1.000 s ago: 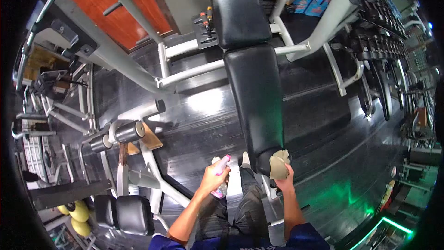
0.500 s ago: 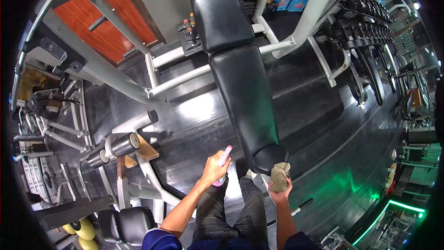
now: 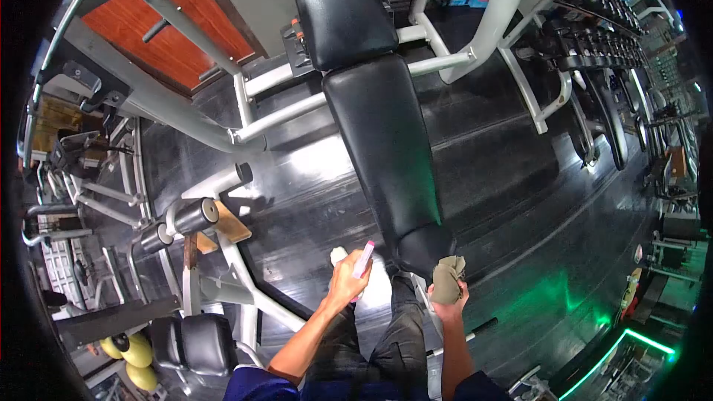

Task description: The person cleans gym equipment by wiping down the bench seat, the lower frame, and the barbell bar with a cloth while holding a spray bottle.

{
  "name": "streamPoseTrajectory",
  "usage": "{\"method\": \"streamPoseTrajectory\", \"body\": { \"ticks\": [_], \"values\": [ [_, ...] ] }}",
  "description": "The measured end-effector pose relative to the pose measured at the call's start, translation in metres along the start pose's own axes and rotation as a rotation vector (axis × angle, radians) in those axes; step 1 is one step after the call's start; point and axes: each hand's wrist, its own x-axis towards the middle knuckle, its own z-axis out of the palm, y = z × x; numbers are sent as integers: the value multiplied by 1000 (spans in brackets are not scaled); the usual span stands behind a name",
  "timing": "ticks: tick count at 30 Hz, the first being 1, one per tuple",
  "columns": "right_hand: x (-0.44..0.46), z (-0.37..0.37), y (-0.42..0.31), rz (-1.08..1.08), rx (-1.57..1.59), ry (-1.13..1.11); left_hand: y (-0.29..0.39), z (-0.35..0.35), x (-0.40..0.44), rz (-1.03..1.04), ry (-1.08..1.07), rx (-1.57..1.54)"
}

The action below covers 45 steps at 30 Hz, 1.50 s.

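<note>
My left hand (image 3: 347, 282) is closed around a spray bottle with a pink top (image 3: 365, 258); most of the bottle's body is hidden behind my fingers. My right hand (image 3: 450, 307) grips a bunched khaki cloth (image 3: 448, 282). This cloth is beside the near end of a black padded bench (image 3: 386, 141), close to the lower pad; I cannot tell whether they touch. The bench stretches away from me, its upper pad (image 3: 346, 15) at the far end. My left hand is apart from the bench, to its left.
A grey machine frame (image 3: 290, 113) crosses under the bench. At left stands a machine with round rollers (image 3: 197, 217) and a black seat (image 3: 208, 343). Dumbbells fill a rack (image 3: 594, 48) at the upper right. Yellow balls (image 3: 139, 350) lie at lower left.
The view has shifted slightly, and I have stepped forward with one foot beside the bench. My left hand with the spray bottle sits slightly lower; the right hand still holds the cloth.
</note>
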Motion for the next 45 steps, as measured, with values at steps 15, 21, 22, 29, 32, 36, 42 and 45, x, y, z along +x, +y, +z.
{"method": "streamPoseTrajectory", "body": {
  "ticks": [15, 21, 22, 29, 32, 36, 42, 45],
  "values": [
    [61, -4, -154, 79, -89, 13, 46, 95, -14, -166, 289, 11],
    [120, 24, -177, 44, -168, -32, 61, 126, 8, -150, 219, -58],
    [136, 33, -175, 41, -195, -90, 66, 129, 14, -118, 216, -62],
    [246, 114, -125, -113, -595, 33, 48, 146, 19, -104, 254, -134],
    [277, 166, -76, -424, -1036, -19, 21, 144, -2, -147, 246, -148],
    [299, 214, -10, -824, -1339, -305, -4, 138, -29, -235, 232, -227],
    [302, 216, 37, -1413, -1977, -616, -34, 127, -52, -233, 228, -198],
    [295, 187, 36, -1377, -1948, -570, -50, 119, -56, -328, 185, -256]
  ]
}}
